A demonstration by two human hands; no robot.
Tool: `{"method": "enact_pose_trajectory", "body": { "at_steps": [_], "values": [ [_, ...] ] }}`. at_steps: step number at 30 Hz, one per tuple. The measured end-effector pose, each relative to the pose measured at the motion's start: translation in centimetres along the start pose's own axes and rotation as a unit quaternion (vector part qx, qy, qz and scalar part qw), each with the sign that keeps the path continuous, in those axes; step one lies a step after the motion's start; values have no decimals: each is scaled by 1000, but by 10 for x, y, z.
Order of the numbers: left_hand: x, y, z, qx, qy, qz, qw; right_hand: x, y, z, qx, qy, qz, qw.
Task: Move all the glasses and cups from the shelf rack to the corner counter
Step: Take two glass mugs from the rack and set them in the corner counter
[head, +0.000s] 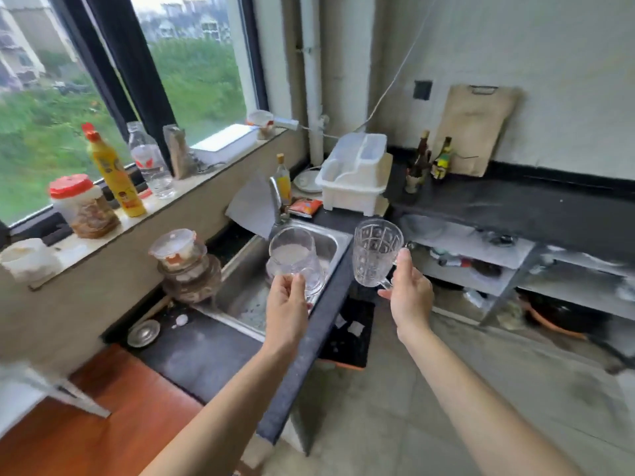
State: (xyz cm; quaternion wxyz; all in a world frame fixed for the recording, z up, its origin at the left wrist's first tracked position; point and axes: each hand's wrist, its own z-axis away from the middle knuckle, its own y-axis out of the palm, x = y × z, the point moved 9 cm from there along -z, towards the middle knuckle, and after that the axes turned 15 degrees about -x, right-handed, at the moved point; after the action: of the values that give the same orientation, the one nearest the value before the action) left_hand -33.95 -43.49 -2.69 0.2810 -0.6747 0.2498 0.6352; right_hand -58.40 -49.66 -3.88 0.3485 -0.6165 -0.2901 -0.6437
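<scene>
Windowsill (pixel 144 214) stuff first, far left: a white tub (pixel 25 257), a red-lidded jar (pixel 84 207), a yellow squeeze bottle (pixel 115 173) and a clear water bottle (pixel 149 163), all lined up along the ledge. Below that, a stack of lidded containers (pixel 184 262) sits on the dark counter (pixel 202 359) just beside the steel sink (pixel 240 283), with a small metal lid (pixel 143 333) lying flat nearer the wooden board.

Over the sink the person's left hand (pixel 287 304) is holding a smooth clear glass (pixel 295 261), fingers curled around its lower part, glass upright and up in the air, not resting on anything. Right next to it, past the counter edge and above the floor, the right hand (pixel 410 300) has a patterned glass mug (pixel 376 252) by the handle, fingers closed through it and thumb pressed up along the side. Also upright, also off any surface. The two glasses are near each other but not touching.

Behind them in the corner there's a white dish rack (pixel 355 173) on the counter, then some dark sauce bottles (pixel 429 161), and a cutting board (pixel 476 128) leaning against the wall. Lower right is a metal shelf rack (pixel 515 255), pretty blurry, can't tell what's on it.
</scene>
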Motion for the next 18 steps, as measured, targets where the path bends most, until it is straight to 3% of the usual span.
{"method": "enact_pose_trajectory", "body": {
  "at_steps": [10, 18],
  "values": [
    [-26, 240, 61, 134, 13, 8, 991, 6, -123, -203, -80, -11, -19, 997],
    [-22, 398, 73, 218, 18, -4, 976, -12, -168, -324, -149, 9, -48, 988]
  ]
}}
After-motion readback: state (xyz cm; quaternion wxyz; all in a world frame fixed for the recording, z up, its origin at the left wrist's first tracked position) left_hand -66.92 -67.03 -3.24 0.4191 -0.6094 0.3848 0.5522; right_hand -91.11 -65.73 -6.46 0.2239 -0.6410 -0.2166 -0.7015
